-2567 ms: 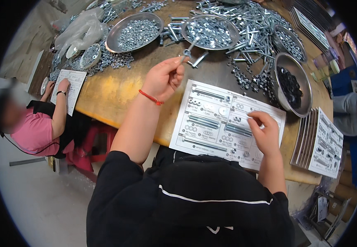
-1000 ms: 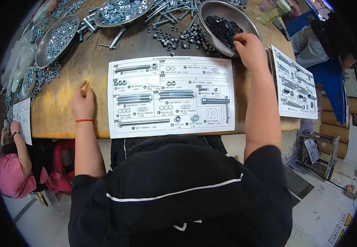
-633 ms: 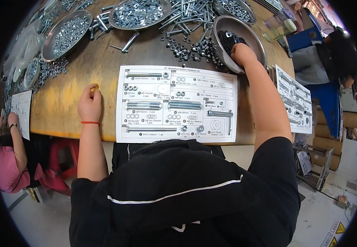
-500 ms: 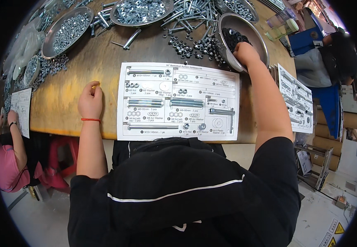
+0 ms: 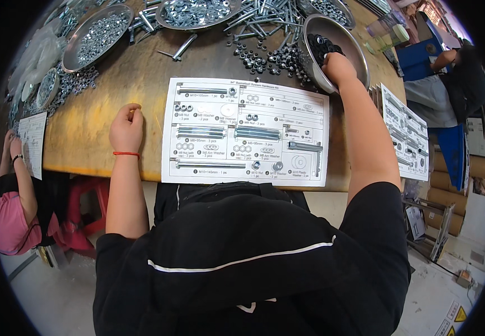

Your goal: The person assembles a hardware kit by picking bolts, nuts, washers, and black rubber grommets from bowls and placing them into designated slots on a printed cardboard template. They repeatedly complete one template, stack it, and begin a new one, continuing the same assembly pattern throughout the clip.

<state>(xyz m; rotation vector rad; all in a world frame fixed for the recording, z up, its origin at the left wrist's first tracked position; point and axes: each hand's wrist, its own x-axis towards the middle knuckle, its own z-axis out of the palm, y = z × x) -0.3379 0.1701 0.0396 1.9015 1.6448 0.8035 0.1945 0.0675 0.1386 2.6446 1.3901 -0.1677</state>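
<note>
My right hand reaches over the near rim of a tilted metal bowl at the back right. Its fingers are curled together at a heap of small black round pieces in the bowl; what they grip is hidden. On the bare wooden table, left of a printed parts sheet, rests my left hand. Its fingers are bent inward with thumb and forefinger close together, and I cannot make out anything between them. The sheet shows pictures of bolts, nuts and washers.
Metal bowls of nuts and washers stand at the back, with loose bolts and nuts between them. Another sheet stands at the right. Two other people are nearby: one in pink at left, one far right.
The whole view has shifted slightly. My right hand has moved a little within the bowl, its fingers still curled at the black pieces. My left hand stays beside the sheet.
</note>
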